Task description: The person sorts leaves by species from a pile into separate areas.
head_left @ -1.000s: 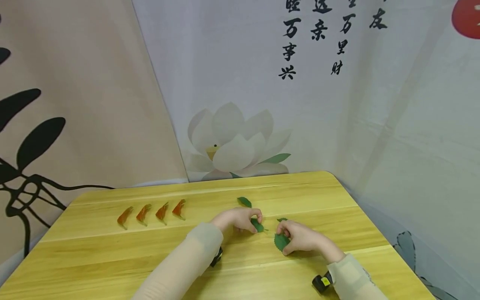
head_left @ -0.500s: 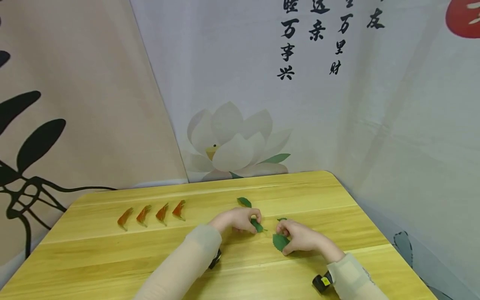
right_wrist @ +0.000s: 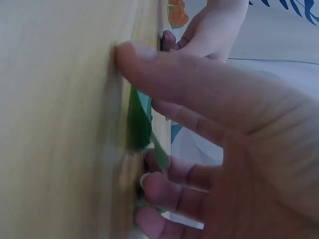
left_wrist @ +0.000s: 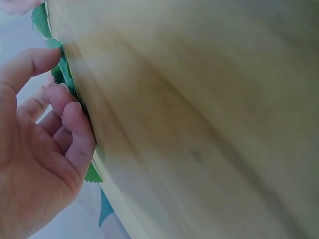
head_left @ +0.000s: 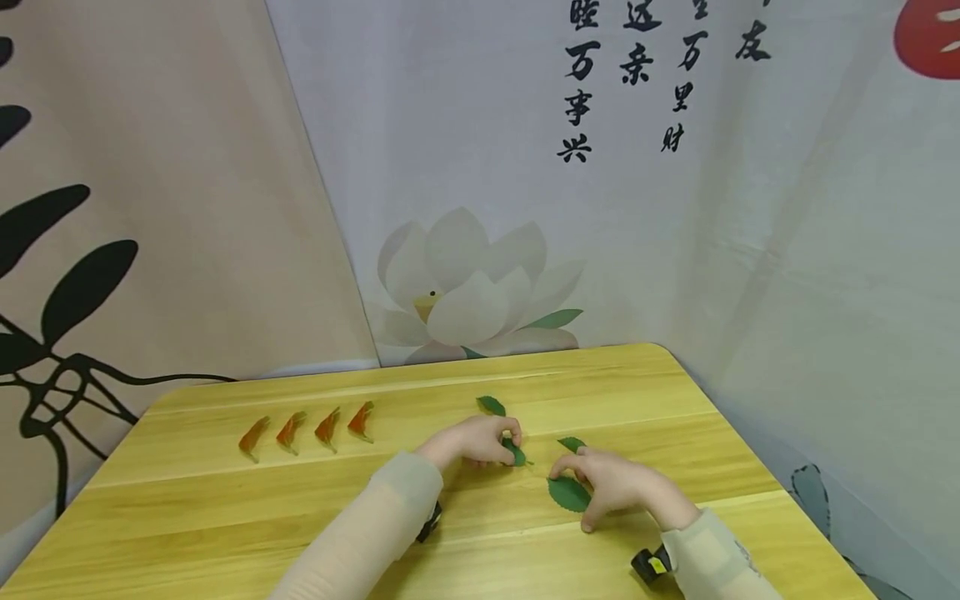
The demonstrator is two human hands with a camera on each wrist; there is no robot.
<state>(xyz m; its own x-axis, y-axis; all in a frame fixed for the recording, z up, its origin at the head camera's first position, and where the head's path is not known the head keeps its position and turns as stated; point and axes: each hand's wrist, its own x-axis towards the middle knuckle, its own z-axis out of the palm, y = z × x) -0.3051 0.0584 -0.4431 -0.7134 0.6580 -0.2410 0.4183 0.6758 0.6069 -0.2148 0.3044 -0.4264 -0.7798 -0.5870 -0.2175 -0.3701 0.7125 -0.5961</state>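
In the head view, my left hand [head_left: 480, 437] pinches a green leaf [head_left: 515, 452] between thumb and fingers, low over the wooden table. The left wrist view shows that leaf [left_wrist: 62, 69] at the thumb tip. My right hand [head_left: 618, 479] is spread around a broader serrated green leaf [head_left: 568, 494]; its thumb stands apart from the leaf, and its forefinger is right at the far edge. In the right wrist view, the green leaf [right_wrist: 139, 119] shows between the parted thumb and fingers. Another green leaf [head_left: 572, 443] lies partly hidden behind the right hand. Beyond the left hand lies a green leaf [head_left: 491, 406].
Several orange-red, curled leaf-like pieces [head_left: 290, 432] lie in a row on the left of the wooden table [head_left: 225, 517]. A printed cloth backdrop [head_left: 480, 183] rises behind the table's far edge. A small black device [head_left: 650, 565] sits under the right wrist.
My right hand has loosened from its leaf: the thumb has drawn back toward me and the fingers have spread, so more of both right-hand leaves shows. My left hand stays in place.
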